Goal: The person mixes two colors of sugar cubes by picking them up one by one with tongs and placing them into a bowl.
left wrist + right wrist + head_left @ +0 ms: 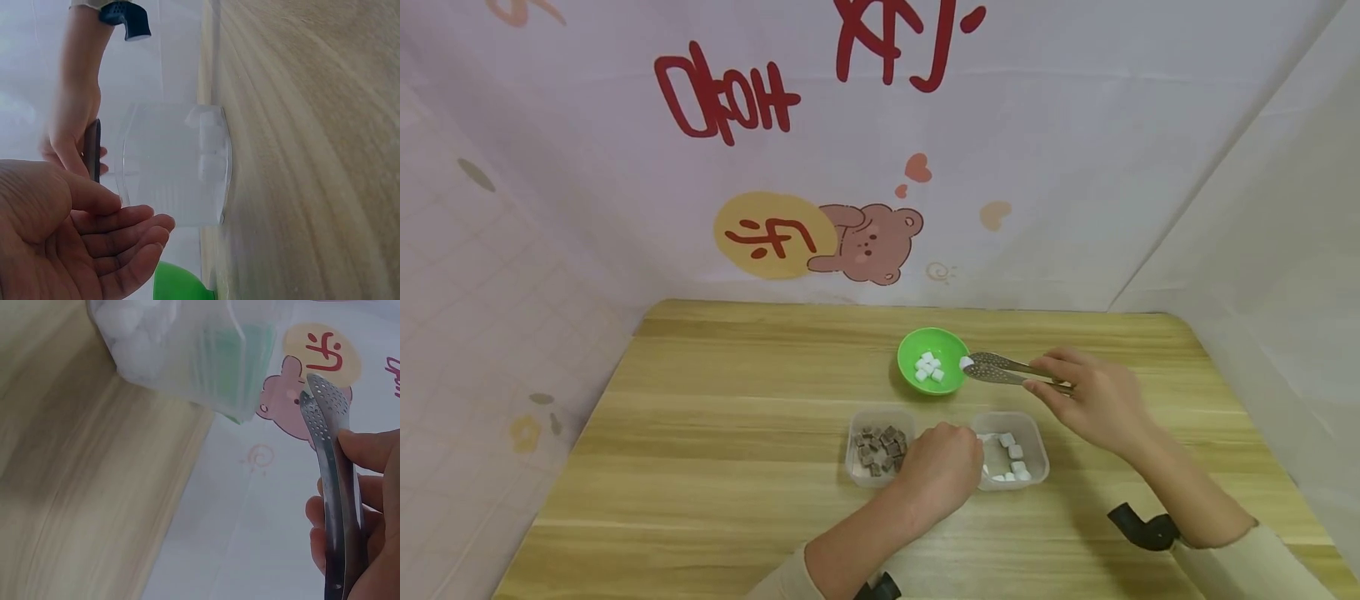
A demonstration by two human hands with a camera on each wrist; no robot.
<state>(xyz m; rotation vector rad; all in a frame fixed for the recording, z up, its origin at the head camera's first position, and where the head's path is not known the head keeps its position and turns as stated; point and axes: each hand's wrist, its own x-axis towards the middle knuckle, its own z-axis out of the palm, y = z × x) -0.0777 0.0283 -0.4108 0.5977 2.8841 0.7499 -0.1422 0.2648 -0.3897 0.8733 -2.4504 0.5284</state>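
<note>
My right hand (1097,404) grips metal tongs (990,374) with perforated ends. At their tips, by the right rim of a green bowl (925,340), is a white cube (966,363). Several white cubes (928,364) lie inside the bowl. My left hand (947,467) hovers at the left side of a clear container (1038,450), overlapping it in the head view. In the left wrist view, the fingers (125,240) are loosely bent with nothing in them. More white cubes (1016,452) sit around the inside of that container.
Left of the left hand, a second clear container (852,467) holds several brown cubes (891,437), partly hidden by the hand. All stand on a wood-grain table (737,467). A white printed backdrop (1037,167) rises behind its far edge.
</note>
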